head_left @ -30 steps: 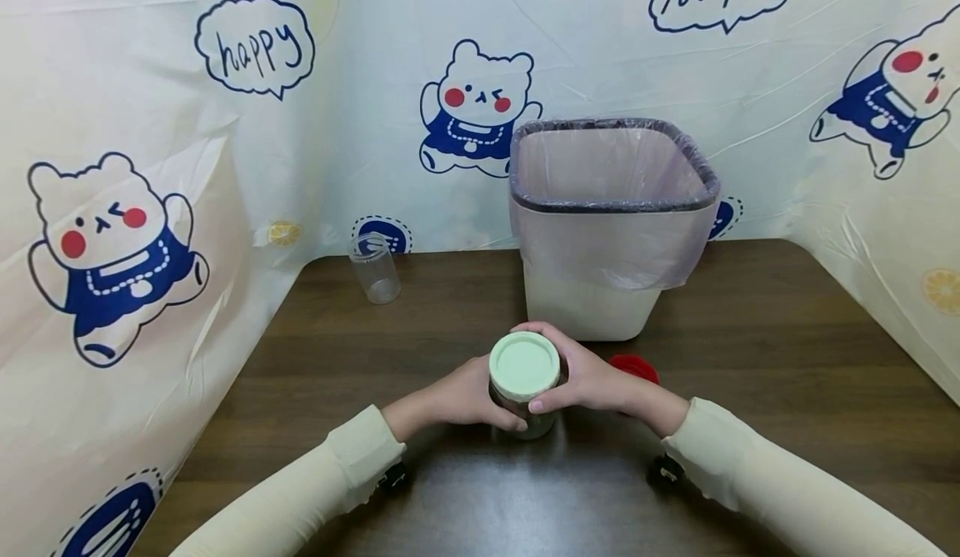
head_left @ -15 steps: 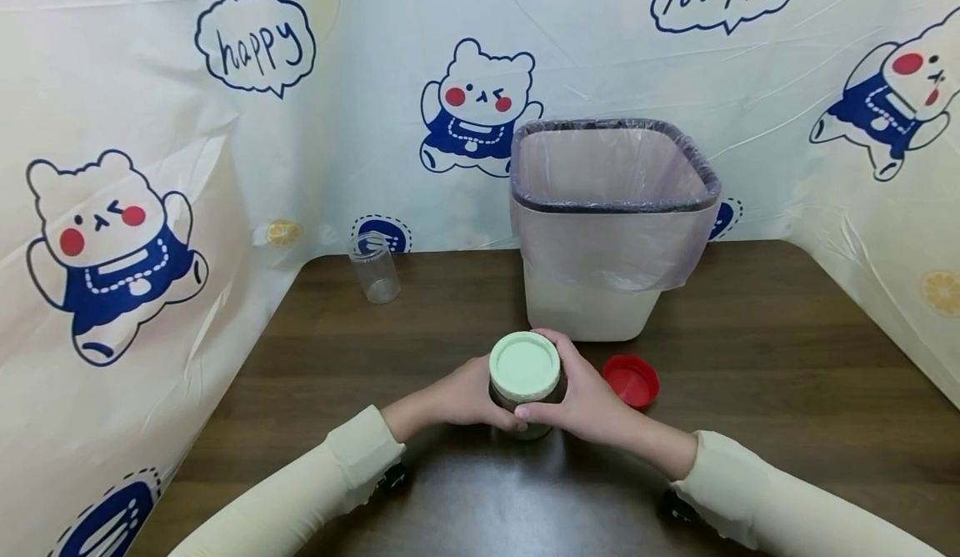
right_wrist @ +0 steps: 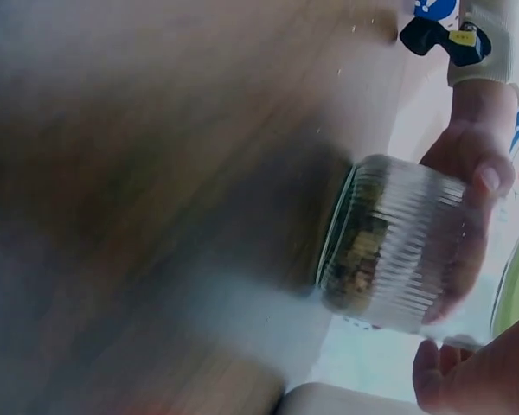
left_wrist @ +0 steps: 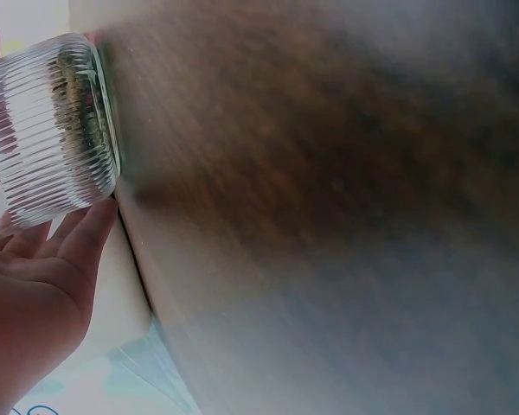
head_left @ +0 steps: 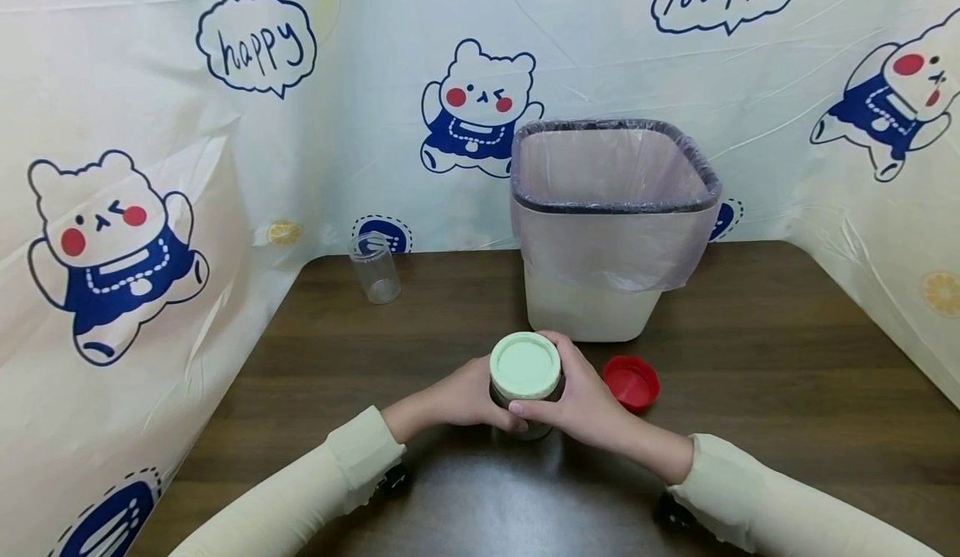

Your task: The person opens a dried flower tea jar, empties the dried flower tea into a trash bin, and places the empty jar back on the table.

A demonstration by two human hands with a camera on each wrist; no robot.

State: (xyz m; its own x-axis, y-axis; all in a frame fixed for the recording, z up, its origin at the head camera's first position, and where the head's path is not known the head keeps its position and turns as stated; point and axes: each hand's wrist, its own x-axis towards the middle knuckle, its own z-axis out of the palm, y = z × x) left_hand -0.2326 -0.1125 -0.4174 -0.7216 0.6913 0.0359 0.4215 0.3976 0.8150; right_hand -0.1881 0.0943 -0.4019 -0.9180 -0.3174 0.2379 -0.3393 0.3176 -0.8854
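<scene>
A ribbed glass jar (left_wrist: 43, 130) with a pale green lid (head_left: 525, 365) stands upright on the table between my hands. Through the glass, brownish bits (right_wrist: 361, 259) show at the bottom. My left hand (head_left: 465, 394) grips the jar's left side, its thumb across the front. From the other side, my right hand (head_left: 585, 398) curls around the upper part just under the lid, thumb in front near the left thumb. The right wrist view shows its fingertips close to the lid's edge. A red cap (head_left: 632, 383) lies on the table beside my right hand.
Behind the hands stands a whitish waste bin (head_left: 588, 307) with a translucent liner folded over its rim. A clear, empty-looking plastic jar (head_left: 375, 269) is at the table's back left. A printed curtain (head_left: 360, 123) rises along the back and sides.
My right hand has rotated around the jar, its thumb sliding left and its forearm dropping, which uncovers the red cap. The left hand and jar have stayed in place.
</scene>
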